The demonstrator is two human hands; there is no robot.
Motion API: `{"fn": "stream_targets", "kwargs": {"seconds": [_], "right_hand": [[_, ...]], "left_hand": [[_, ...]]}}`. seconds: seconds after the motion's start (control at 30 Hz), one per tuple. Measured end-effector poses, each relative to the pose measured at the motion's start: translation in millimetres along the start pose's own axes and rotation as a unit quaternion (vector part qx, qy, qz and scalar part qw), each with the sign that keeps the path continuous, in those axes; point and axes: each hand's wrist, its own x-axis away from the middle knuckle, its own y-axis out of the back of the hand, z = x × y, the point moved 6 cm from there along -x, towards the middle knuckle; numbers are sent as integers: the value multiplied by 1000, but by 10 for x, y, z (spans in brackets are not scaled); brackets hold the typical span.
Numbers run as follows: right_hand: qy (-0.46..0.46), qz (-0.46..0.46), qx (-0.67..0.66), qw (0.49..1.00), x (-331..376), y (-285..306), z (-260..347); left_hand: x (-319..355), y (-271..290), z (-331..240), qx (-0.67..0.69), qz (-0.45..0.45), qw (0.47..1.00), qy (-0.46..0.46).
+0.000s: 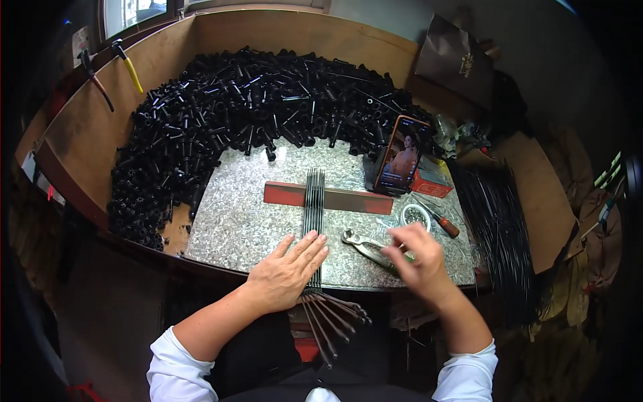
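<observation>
My left hand (289, 271) lies flat, fingers stretched out, on a bundle of thin black rods (314, 211). The rods run side by side across a flat bar (355, 200) with red and dark paint. Past the table's near edge their lower ends fan out, each with a thicker tip. My right hand (418, 258) hovers over the right of the table, slightly blurred. Its fingers are bent, with the thumb apart from the index finger and nothing visible between them. Close by lie metal pincers (364, 246), their handles partly hidden by this hand, and a round white dish (402, 216) of small metal pieces.
A heap of black tubular parts (268, 94) fills the wooden-walled back and left. A phone (402, 155) stands near a red box (432, 179); a screwdriver (443, 221) lies in front. Long black strands (495, 234) hang at right. Two hand tools (128, 65) hang on the left wall.
</observation>
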Motion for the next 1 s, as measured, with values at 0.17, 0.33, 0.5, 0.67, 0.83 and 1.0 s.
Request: {"fn": "stream_targets", "kwargs": {"seconds": [0.17,0.33,0.5,0.67,0.83,1.0], "right_hand": [[-43,-112,127,985,-400,704,-1002],[-153,-1,262,953,-630,723,-1993],[-219,56,276,934,-674,566,-2508],[-221,159,321,907,-773,428,-2510],[-106,147,403,897,-765,405,-2380],[-100,114,437,887,-701,533,-2282]], "left_hand": [[-66,0,-21,-80,-8,997,-21],[-69,-11,-21,-42,-14,999,-11],[-77,20,29,57,12,996,65],[-56,-31,40,13,15,999,44],[-72,10,41,54,9,997,57],[-76,9,45,55,18,997,51]]}}
